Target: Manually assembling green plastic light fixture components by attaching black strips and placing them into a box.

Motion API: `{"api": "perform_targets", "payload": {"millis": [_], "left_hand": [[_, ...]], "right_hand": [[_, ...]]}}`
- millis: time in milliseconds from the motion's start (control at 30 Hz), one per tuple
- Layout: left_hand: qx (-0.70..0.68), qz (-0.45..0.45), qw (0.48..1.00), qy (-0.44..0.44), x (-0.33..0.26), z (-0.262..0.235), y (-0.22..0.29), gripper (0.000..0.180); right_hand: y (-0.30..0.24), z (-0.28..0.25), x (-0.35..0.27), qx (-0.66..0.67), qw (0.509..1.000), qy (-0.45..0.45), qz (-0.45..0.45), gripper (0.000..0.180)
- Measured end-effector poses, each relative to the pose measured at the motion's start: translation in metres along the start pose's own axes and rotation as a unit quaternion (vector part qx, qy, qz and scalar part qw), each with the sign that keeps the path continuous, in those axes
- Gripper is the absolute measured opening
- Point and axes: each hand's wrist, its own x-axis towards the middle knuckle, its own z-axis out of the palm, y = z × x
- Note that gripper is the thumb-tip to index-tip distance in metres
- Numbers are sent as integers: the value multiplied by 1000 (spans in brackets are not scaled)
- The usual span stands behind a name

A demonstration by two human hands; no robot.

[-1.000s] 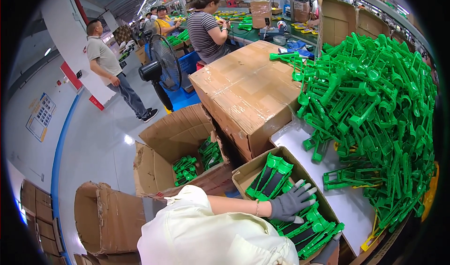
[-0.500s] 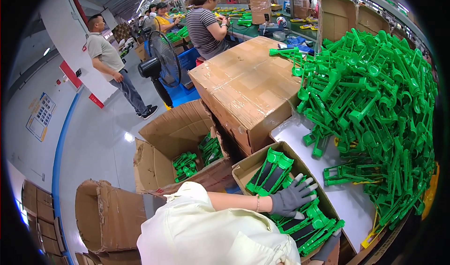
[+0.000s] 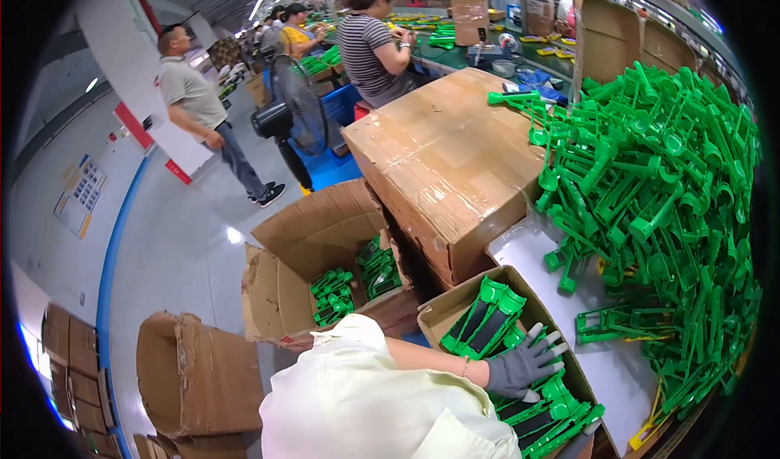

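Note:
My left hand (image 3: 526, 367), in a grey glove with pale fingertips, lies with its fingers stretched over green plastic parts (image 3: 486, 319) in a small open carton (image 3: 587, 380). These parts are long shells with black strips, laid side by side in stacks. The palm covers the middle of them. Of my right hand (image 3: 592, 428), only a sliver of glove seems to show by the ends of the nearest green parts; its fingers are hidden.
A large heap of green parts (image 3: 650, 158) rises at the right on a white surface (image 3: 532, 252). A taped carton (image 3: 447, 146) stands beyond, and an open carton (image 3: 276, 288) with green pieces at left. A black fan (image 3: 296, 110), a standing person (image 3: 195, 101) and seated workers are farther off.
The whole view has shifted, so the scene sits slightly farther right and lower. My left hand stays spread on the green parts. Less of my right glove shows at the lower edge.

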Motion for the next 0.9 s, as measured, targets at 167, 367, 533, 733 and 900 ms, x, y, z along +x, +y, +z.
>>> {"api": "perform_targets", "payload": {"millis": [167, 367, 533, 733, 900], "left_hand": [[-14, 0, 1000, -5, -2, 1, -16, 76], [-16, -9, 1000, 20, -9, -5, -37, 72], [-29, -16, 999, 15, -9, -9, -41, 70], [-29, -12, 999, 7, -10, -17, -44, 68], [-11, -8, 1000, 14, -9, -11, -42, 68]], "right_hand": [[11, -4, 23, -154, 946, -73, -277, 47], [42, -11, 78, -219, 871, -137, -418, 42], [76, -13, 126, -125, 935, -121, -308, 42], [133, -17, 159, 3, 982, -103, -156, 41], [170, -57, 138, 112, 993, -36, -33, 41]]}}
